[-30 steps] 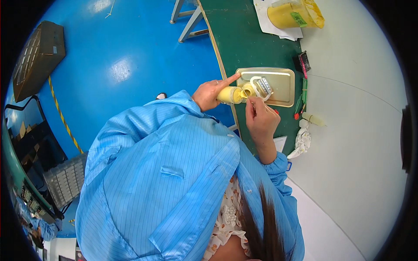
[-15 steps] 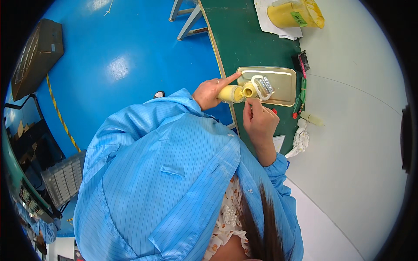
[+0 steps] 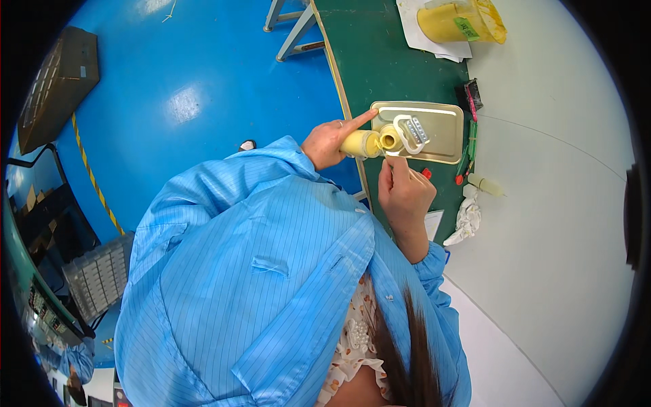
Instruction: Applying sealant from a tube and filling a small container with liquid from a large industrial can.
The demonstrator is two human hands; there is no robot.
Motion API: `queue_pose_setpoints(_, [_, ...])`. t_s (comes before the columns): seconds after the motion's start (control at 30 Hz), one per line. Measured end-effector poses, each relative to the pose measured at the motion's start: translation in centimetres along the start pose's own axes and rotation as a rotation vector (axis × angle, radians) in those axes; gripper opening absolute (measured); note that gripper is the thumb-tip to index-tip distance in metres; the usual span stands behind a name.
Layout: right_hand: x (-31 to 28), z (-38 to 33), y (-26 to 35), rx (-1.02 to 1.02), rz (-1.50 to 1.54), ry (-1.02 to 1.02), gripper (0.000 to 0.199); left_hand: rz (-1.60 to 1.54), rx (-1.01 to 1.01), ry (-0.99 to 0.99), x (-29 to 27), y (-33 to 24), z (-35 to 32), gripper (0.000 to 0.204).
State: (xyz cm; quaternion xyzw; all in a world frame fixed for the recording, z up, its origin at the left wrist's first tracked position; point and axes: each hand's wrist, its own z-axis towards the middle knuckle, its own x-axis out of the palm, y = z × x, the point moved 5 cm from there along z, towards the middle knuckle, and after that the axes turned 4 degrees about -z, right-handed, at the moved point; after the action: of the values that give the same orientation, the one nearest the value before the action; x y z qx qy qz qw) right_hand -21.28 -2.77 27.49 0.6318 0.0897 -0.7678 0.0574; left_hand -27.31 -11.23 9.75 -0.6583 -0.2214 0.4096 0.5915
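My left hand [image 3: 327, 145] is wrapped round a clear jar of yellow paste [image 3: 359, 144], tipped on its side with its mouth facing right. Its index finger stretches out to the rim of a shallow metal tray [image 3: 447, 139]. At the tray's left end lies a small yellow container with a round opening [image 3: 390, 140], close against the jar's mouth. Yellow paste shows between the two. Beside it in the tray rests a white-framed piece with a ridged metal insert [image 3: 413, 133]. My right hand [image 3: 408, 193] is closed in a pinch just below the container; what its fingertips hold is hidden.
A yellow-stained tub [image 3: 454, 24] lies on white paper at the green table's far end. Right of the tray are a black brush [image 3: 469, 95], green-handled tools [image 3: 468, 152], a syringe-like tube [image 3: 487, 185] and crumpled tissue [image 3: 466, 220]. The table's left edge runs beneath my left hand.
The tray and the yellow container in it have shifted slightly right and away from me. Both hands keep nearly the same pose.
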Motion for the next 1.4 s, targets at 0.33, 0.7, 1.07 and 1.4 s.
queue_pose_setpoints(0.33, [0.0, -0.6, -0.4, 0.014, -0.012, -0.020, 0.012, -0.014, 0.019, -0.031, 0.2, -0.1, 0.2, 0.097])
queue_pose_setpoints(0.7, [2.5, -3.8, -1.8, 0.305, 0.330, -0.112, 0.010, -0.066, 0.084, -0.059, 0.8, 0.0, 1.0, 0.097])
queue_pose_setpoints(1.07, [4.7, -5.7, -5.3, 0.593, 0.818, -0.229, 0.012, -0.186, 0.162, -0.058, 2.2, -1.6, 3.7, 0.094])
queue_pose_setpoints(1.4, [2.5, -5.6, -10.6, 0.506, 0.488, -0.495, 0.014, -0.217, 0.245, -0.016, 4.2, -5.8, 8.9, 0.089])
